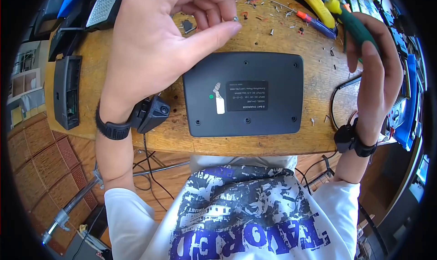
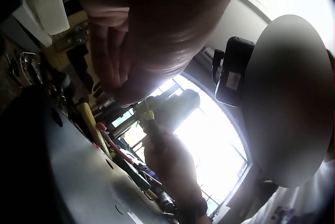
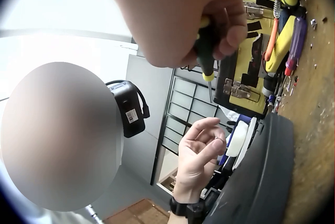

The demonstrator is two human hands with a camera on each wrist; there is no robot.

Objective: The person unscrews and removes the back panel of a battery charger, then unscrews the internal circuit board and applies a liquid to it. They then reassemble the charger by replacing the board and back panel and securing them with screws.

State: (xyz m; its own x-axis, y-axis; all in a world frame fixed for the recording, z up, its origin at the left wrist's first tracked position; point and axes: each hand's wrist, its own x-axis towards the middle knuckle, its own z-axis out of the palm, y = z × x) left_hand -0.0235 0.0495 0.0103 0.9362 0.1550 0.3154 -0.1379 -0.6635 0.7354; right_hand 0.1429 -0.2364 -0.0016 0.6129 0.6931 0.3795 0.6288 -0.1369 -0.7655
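Observation:
A black charger (image 1: 200, 78) lies label side up on the wooden table, with recessed screw holes in its casing. Above its far left corner is my left hand (image 1: 154, 46), a tiny metallic piece, likely a screw (image 1: 236, 19), pinched at the thumb and a fingertip. My right hand (image 1: 375, 73), off to the right, grips a green screwdriver (image 1: 357, 30) with a yellow collar. In the right wrist view the screwdriver (image 3: 206, 51) points down from my right hand (image 3: 183, 14), apart from my left hand (image 3: 196, 156). The left wrist view shows the charger's edge (image 2: 94, 182) below the hands.
Loose screws (image 1: 271, 32) and scraps are scattered beyond the charger. A purple-and-red screwdriver (image 1: 318, 25) and a yellow-handled tool (image 1: 314, 5) lie at the far right. A black casing part (image 1: 68, 91) stands at the left, and a black cable (image 1: 334, 105) curves at the right.

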